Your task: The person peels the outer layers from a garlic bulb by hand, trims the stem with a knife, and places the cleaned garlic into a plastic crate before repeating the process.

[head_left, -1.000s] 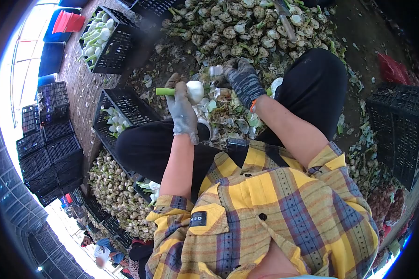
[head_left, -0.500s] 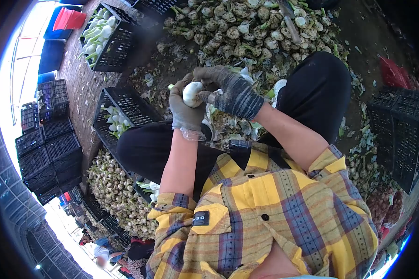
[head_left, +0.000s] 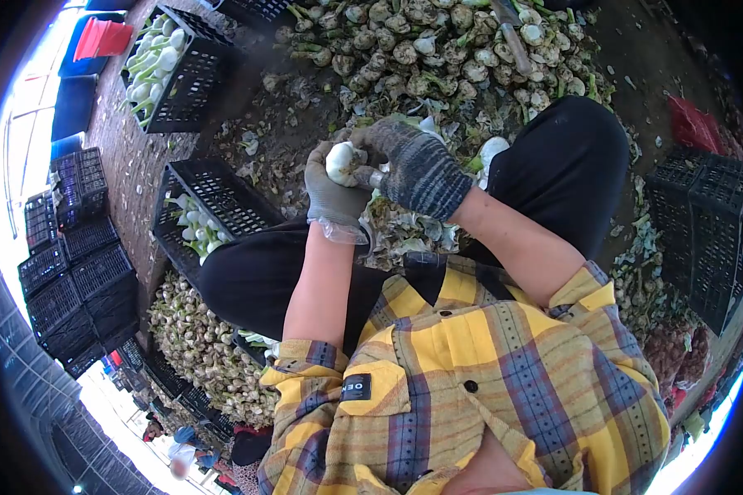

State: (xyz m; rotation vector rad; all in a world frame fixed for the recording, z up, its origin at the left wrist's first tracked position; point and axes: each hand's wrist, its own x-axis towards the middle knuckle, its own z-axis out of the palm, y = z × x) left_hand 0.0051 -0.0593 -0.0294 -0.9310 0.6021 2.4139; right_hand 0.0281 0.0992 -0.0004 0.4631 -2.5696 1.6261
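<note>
A white garlic bulb [head_left: 339,163] is held in front of my lap between both gloved hands. My left hand [head_left: 332,191], in a dirty grey glove with a clear plastic cuff, is closed around its left and lower side. From the right, my right hand [head_left: 417,169], in a dark striped knit glove, is closed with thumb and fingers pinching the bulb's brownish side. A small shiny grey piece shows at the right thumb; I cannot make out what it is. Peeled skins and leaf scraps [head_left: 409,227] lie below the hands, between my legs.
A heap of untrimmed garlic [head_left: 404,54] lies ahead, with a wooden-handled tool [head_left: 513,41] on it. Black crates of cleaned bulbs stand at left: one crate [head_left: 186,91] farther off, another crate [head_left: 223,194] by my knee. More garlic [head_left: 210,346] and stacked crates [head_left: 87,280] are left; crates [head_left: 702,231] stand right.
The hands stay on the bulb with a slight shift of fingers; more of its brownish side now shows. The view has turned slightly, moving the left crates leftward.
</note>
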